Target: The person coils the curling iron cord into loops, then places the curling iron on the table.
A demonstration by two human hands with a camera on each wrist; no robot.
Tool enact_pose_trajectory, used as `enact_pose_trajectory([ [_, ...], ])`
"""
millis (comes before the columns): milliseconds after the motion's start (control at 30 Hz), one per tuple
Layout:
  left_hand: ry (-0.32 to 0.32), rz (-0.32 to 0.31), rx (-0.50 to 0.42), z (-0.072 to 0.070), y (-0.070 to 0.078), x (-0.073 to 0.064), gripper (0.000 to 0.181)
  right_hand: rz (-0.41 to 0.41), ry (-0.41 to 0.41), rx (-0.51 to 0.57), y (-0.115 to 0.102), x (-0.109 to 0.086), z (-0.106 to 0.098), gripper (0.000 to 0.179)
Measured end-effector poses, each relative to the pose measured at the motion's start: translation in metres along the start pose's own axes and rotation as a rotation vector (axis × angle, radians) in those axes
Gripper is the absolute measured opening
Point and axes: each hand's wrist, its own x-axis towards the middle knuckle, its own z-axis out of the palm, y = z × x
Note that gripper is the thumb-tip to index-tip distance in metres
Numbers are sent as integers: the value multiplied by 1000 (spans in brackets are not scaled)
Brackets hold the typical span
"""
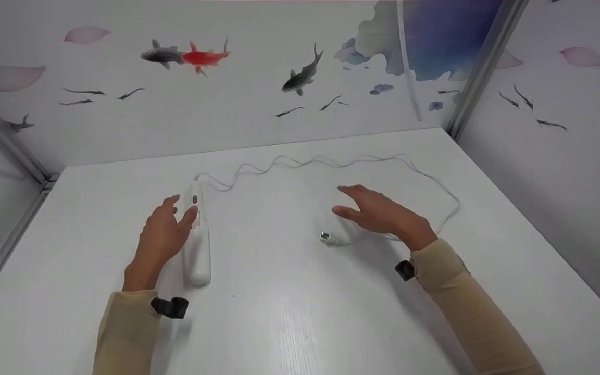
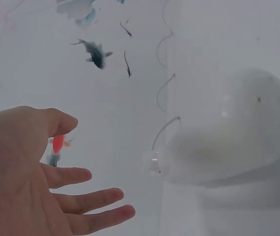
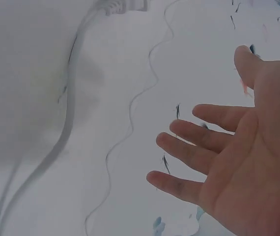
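A long white handheld appliance (image 1: pixel 201 255) with a rounded near end and small buttons lies on the left of the table, its cord leaving from the far end. My left hand (image 1: pixel 162 234) hovers beside and partly over it, fingers apart and holding nothing. In the left wrist view the appliance's body (image 2: pixel 228 137) stands apart from the spread left hand (image 2: pixel 51 177). A white plug (image 1: pixel 331 238) with a metallic end lies just below my right hand (image 1: pixel 375 211). That hand is held above the table with its fingers extended; the right wrist view shows nothing in its palm (image 3: pixel 248 167).
A thin wavy white cord (image 1: pixel 315 161) runs along the back of the white table (image 1: pixel 279 302), then bends round on the right towards the plug. White panels (image 1: pixel 248 104) printed with fish and petals stand behind and at the sides, with metal posts (image 1: pixel 487 67) at the corners.
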Motion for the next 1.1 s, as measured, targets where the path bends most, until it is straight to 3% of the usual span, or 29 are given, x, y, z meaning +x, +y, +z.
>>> enact_pose_trajectory([
  [167, -35, -57, -91, 8, -8, 3, 72, -6, -50, 89, 0, -1, 13, 75],
  [467, -112, -187, -180, 19, -20, 6, 76, -8, -67, 184, 9, 1, 31, 68],
  [867, -212, -210, -159, 24, -22, 10, 85, 9, -129, 144, 9, 0, 34, 69],
  [1100, -211, -196, -131, 34, -23, 13, 93, -36, -121, 107, 12, 2, 42, 64],
])
